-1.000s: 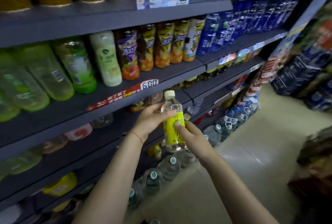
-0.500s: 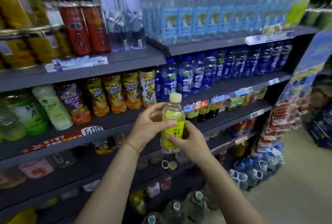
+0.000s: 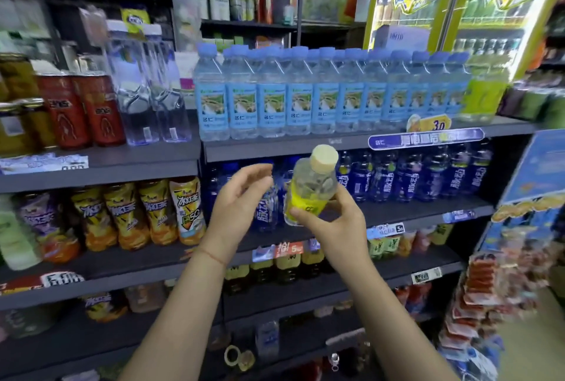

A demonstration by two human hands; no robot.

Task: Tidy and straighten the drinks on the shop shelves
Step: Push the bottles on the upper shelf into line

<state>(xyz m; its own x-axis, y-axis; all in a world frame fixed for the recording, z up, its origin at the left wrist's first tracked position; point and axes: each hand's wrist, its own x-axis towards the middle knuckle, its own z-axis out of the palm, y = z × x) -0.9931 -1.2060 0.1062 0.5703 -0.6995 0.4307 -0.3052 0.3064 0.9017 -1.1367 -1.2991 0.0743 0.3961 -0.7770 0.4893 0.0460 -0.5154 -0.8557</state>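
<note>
A: Nearest item?
B: Right hand (image 3: 333,221), fingers and thumb curled round lower body of small clear plastic bottle with yellow label and cream cap (image 3: 310,188). Bottle tilted, cap leaning up and to the right, held in the air in front of the shelving, on no shelf.

A: Left hand?
B: Left hand (image 3: 237,200) just beside the bottle, apart from it, fingers loosely curved, holding nothing. Half a second ago both hands on the bottle, upright. Now released by the left, carried by the right alone.

A: Meaning for the task?
B: Judged as a hand-over into one hand, bottle readied for placing. Destination not yet evident.

A: Behind the hands?
B: Row of dark blue bottles with white lettering (image 3: 406,179) on grey metal shelf (image 3: 428,212), fronts fairly even. Left of these, orange iced-tea bottles (image 3: 137,215). Shelf above: pale blue-capped water bottles (image 3: 299,99) in a tidy rank. Farthest, yellow-green drinks cooler (image 3: 458,13).

A: Risk?
B: One-handed hold on a tilted bottle; slip possible, neighbours easily knocked on insertion.
</note>
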